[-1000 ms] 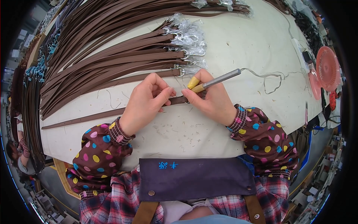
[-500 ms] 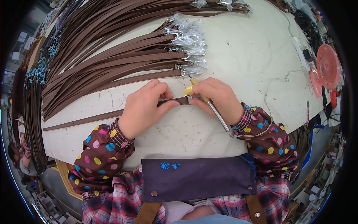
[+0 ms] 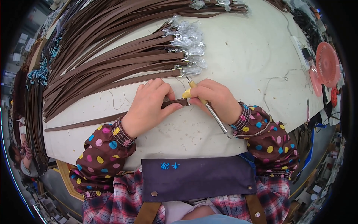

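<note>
My left hand (image 3: pixel 151 104) pinches a narrow brown strap (image 3: pixel 89 122) near its right end, thumb below and fingers above. The strap's tail runs left across the table. A small metal ring shows at the strap's right end, beside the fingertips of my right hand (image 3: pixel 214 99). That hand is closed around a corded pen-shaped tool (image 3: pixel 216 118), with a slim tip pointing away from me and a metal barrel angled back toward me. A yellow cover sits on one right fingertip. Whether the right fingers also grip the strap end is partly hidden.
Brown straps (image 3: pixel 123 67) lie in a large pile beyond my hands, their metal hooks in clear plastic wrap (image 3: pixel 190 37). A pink basket (image 3: pixel 328 64) stands far right. The tool's thin cord (image 3: pixel 265 93) crosses the pale table (image 3: pixel 238 56). Another person (image 3: pixel 26 156) is at far left.
My left fingers have shifted slightly right along the strap, and their grip looks a little flatter. The right hand and its tool have moved only slightly.
</note>
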The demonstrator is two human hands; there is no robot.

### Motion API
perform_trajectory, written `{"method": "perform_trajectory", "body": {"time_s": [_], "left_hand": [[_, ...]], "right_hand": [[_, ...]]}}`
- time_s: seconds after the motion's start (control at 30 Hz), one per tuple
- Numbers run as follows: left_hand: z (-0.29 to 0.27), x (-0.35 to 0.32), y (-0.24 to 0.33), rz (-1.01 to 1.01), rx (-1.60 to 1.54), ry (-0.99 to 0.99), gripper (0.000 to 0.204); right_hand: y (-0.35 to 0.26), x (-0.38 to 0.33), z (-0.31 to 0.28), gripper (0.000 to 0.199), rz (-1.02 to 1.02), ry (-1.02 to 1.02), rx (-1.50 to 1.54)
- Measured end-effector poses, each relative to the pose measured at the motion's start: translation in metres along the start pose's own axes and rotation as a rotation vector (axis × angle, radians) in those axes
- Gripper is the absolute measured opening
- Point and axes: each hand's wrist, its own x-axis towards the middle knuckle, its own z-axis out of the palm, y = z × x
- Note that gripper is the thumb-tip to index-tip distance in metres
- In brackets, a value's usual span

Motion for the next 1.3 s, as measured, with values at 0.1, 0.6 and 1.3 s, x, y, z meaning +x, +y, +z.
{"method": "perform_trajectory", "body": {"time_s": [0.1, 0.6, 1.3], "left_hand": [[-0.003, -0.001, -0.001, -0.030, -0.100, -0.020, 0.019], [-0.010, -0.001, 0.013, -0.184, -0.312, -0.110, 0.027], [-0.001, -0.003, -0.003, -0.342, -0.762, -0.163, 0.011]], "right_hand": [[-0.002, -0.002, -0.006, 0.023, -0.008, -0.037, -0.039], [-0.015, 0.006, 0.000, 0.017, 0.280, 0.179, 0.443], [-0.011, 0.005, 0.005, 0.019, 0.411, 0.335, 0.489]]}}
